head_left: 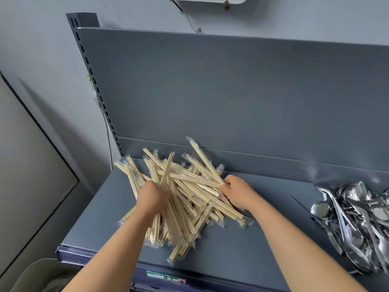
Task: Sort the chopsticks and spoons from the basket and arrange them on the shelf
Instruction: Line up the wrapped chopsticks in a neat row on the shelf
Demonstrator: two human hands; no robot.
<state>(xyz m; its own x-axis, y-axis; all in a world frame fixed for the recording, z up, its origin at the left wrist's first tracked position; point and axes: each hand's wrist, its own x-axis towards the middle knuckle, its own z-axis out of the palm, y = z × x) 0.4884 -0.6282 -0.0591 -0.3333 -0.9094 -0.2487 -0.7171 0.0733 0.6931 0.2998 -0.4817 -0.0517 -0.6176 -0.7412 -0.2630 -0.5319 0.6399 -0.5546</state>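
Observation:
A loose heap of wrapped wooden chopsticks (189, 186) lies on the left half of the grey shelf (263, 239). My left hand (152, 197) grips a bundle of chopsticks in the heap's left part, its fingers curled round them. On the heap's right edge, my right hand (237, 192) pinches the ends of a few chopsticks. A pile of metal spoons (353, 224) lies on the shelf's right side, apart from both hands.
The shelf's grey back panel (231, 91) rises right behind the heap, with a slotted upright (94, 85) at its left. The corner of a pale basket (42, 275) shows at the bottom left, below the shelf's front edge.

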